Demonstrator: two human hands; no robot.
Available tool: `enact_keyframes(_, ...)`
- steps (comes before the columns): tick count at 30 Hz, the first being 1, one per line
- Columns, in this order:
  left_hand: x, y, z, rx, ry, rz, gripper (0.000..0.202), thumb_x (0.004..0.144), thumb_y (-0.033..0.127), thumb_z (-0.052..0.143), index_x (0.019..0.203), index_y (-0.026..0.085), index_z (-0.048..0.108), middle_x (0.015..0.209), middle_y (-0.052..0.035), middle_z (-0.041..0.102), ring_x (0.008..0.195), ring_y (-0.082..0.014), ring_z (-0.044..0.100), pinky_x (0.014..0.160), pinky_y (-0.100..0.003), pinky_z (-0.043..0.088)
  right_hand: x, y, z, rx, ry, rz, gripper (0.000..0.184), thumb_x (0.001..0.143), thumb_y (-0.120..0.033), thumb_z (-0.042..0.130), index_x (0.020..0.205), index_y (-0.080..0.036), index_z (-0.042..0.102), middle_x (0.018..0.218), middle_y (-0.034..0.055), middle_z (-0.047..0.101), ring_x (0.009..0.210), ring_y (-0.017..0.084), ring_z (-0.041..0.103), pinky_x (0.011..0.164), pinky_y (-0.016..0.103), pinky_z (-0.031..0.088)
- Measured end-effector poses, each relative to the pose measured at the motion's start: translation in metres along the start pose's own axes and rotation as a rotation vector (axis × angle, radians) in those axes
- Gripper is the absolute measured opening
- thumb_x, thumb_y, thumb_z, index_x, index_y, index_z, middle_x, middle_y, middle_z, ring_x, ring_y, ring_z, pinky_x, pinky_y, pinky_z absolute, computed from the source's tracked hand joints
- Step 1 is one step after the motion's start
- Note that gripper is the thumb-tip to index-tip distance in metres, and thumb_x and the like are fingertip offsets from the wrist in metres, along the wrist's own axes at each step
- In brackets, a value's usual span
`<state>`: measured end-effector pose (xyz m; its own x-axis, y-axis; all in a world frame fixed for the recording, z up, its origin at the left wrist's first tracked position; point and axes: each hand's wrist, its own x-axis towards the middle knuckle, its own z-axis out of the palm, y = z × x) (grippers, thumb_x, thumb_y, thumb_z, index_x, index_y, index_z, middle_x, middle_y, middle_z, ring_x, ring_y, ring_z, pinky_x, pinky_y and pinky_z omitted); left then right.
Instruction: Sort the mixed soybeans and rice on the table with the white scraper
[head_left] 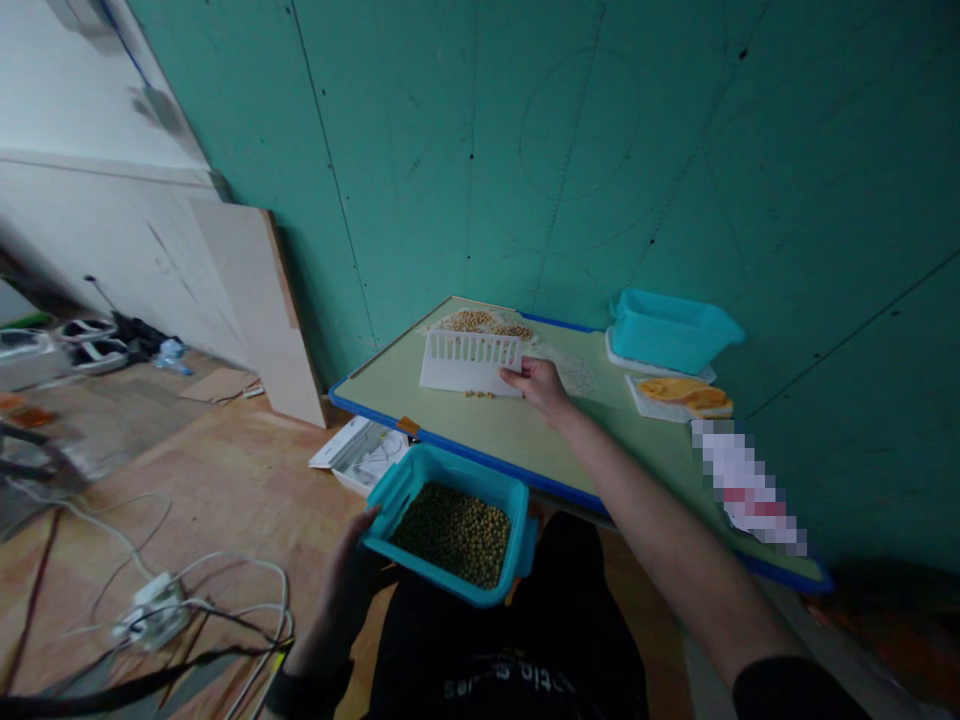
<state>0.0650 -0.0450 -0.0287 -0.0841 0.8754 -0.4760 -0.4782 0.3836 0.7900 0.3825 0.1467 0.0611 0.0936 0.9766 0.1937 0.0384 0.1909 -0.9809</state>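
Observation:
My right hand (541, 386) grips the right end of a white slotted plastic panel (465, 372), which leans over the green tabletop (379, 385). Behind its comb-like slots lies a heap of soybeans (480, 321), and a few beans sit in front of its lower edge. White powder or fine grains (566, 368) are spread to the right of the heap. At the table's front edge, my left hand (358, 555) holds a turquoise plastic basket (450, 590) by its left side. Inside are many beans (457, 530), tan at the right and darker in shadow at the left.
A second turquoise basket (671, 330) stands at the table's back right. Before it lie an orange-yellow item on a white tray (660, 412) and a blurred-out packet (742, 480). An open white box (367, 455) is below the table, with a power strip and cables (157, 610) on the floor.

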Motion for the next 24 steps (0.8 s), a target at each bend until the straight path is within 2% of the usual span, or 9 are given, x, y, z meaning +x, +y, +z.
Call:
enact_keyframes(7, -0.002, 0.003, 0.006, 0.009, 0.027, -0.027, 0.042, 0.069, 0.052, 0.088, 0.101, 0.025, 0.078, 0.082, -0.0048, 0.080, 0.103, -0.0394, 0.080, 0.089, -0.051, 0.066, -0.003, -0.004, 0.001, -0.011, -0.008, -0.004, 0.045, 0.055, -0.047, 0.102, 0.086, -0.020, 0.085, 0.099, 0.0084, 0.087, 0.100, 0.031, 0.081, 0.098, 0.049, 0.063)
enact_keyframes(11, 0.005, 0.003, 0.002, -0.008, 0.013, -0.095, 0.049, 0.067, 0.057, 0.089, 0.102, 0.025, 0.076, 0.082, -0.0065, 0.081, 0.110, -0.0418, 0.078, 0.088, -0.050, 0.065, -0.013, -0.007, -0.011, -0.046, 0.021, 0.000, 0.041, 0.058, -0.045, 0.100, 0.086, -0.019, 0.085, 0.096, 0.0089, 0.087, 0.092, 0.030, 0.082, 0.091, 0.048, 0.065)
enact_keyframes(15, 0.007, -0.002, -0.002, 0.012, -0.045, -0.063, 0.050, 0.068, 0.055, 0.087, 0.107, 0.026, 0.078, 0.088, -0.0079, 0.083, 0.113, -0.0420, 0.077, 0.086, -0.049, 0.065, -0.035, -0.009, -0.031, -0.128, 0.114, -0.037, 0.042, 0.062, -0.050, 0.097, 0.088, -0.018, 0.086, 0.097, 0.0109, 0.087, 0.090, 0.031, 0.082, 0.087, 0.046, 0.065)
enact_keyframes(19, 0.002, -0.001, 0.004, 0.019, -0.083, -0.027, 0.043, 0.068, 0.049, 0.088, 0.105, 0.027, 0.081, 0.089, -0.0070, 0.083, 0.112, -0.0401, 0.077, 0.087, -0.046, 0.065, -0.063, -0.015, -0.051, -0.204, 0.166, -0.051, 0.051, 0.063, -0.060, 0.095, 0.090, -0.018, 0.086, 0.099, 0.0130, 0.087, 0.091, 0.033, 0.082, 0.083, 0.044, 0.065)
enact_keyframes(24, 0.004, 0.010, 0.015, 0.044, -0.113, -0.030, 0.048, 0.071, 0.062, 0.084, 0.103, 0.026, 0.082, 0.090, -0.0104, 0.084, 0.112, -0.0431, 0.077, 0.089, -0.051, 0.064, -0.093, -0.026, -0.068, -0.282, 0.197, -0.035, 0.055, 0.065, -0.067, 0.092, 0.089, -0.018, 0.086, 0.096, 0.0135, 0.087, 0.085, 0.032, 0.082, 0.078, 0.043, 0.065)
